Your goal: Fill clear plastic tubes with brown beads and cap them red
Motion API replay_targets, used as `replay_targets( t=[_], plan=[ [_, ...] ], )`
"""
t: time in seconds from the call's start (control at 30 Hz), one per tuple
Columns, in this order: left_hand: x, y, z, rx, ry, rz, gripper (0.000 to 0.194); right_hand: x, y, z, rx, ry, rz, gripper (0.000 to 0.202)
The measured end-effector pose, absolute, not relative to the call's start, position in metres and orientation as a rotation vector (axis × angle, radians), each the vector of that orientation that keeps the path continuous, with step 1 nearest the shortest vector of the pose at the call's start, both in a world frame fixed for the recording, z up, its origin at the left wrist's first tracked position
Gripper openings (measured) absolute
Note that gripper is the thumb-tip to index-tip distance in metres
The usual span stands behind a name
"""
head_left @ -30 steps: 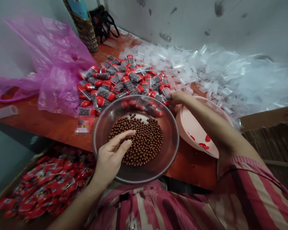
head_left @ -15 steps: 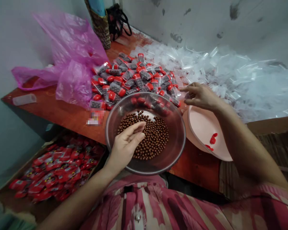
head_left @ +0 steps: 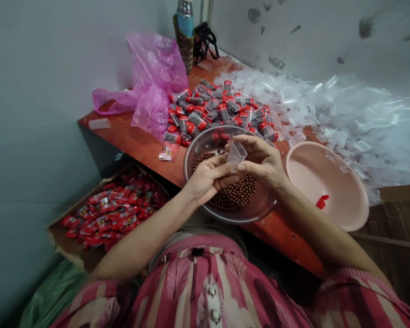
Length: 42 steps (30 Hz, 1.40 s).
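Observation:
Over the metal bowl (head_left: 264, 212) of brown balls (head_left: 234, 193), both hands hold one clear plastic cup (head_left: 237, 155), its wide mouth tilted up to the right. My left hand (head_left: 208, 176) pinches its lower left side between thumb and fingers. On the other side, my right hand (head_left: 261, 160) has the thumb by the base and the fingers along the top edge. Nothing can be seen inside the cup. Behind the bowl lies a pile of filled clear containers with red caps (head_left: 212, 109).
Loose clear cups (head_left: 335, 109) are heaped at the back right. A pink basin (head_left: 362, 205) holds red pieces (head_left: 322, 202). At the lower left is a box of red packets (head_left: 112, 209). A pink plastic bag (head_left: 157, 68) and a flask (head_left: 185, 20) stand behind.
My right hand has come from the edge of the clear cups to above the bowl, where both hands now grip a clear cup. The camera view has shifted left, and the pink basin now sits more level.

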State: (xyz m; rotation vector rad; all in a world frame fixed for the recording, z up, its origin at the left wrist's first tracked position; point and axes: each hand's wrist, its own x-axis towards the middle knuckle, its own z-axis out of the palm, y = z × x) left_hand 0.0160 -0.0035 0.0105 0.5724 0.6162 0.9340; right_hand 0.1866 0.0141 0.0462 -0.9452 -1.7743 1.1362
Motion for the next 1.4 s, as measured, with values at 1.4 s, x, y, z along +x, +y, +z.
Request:
replay_targets(
  t=[1.4],
  plan=[
    [0.016,0.004,-0.013,0.866,0.797,1.128,0.049,0.198,0.031,0.018,-1.003,-1.451,1.669,0.048]
  ],
)
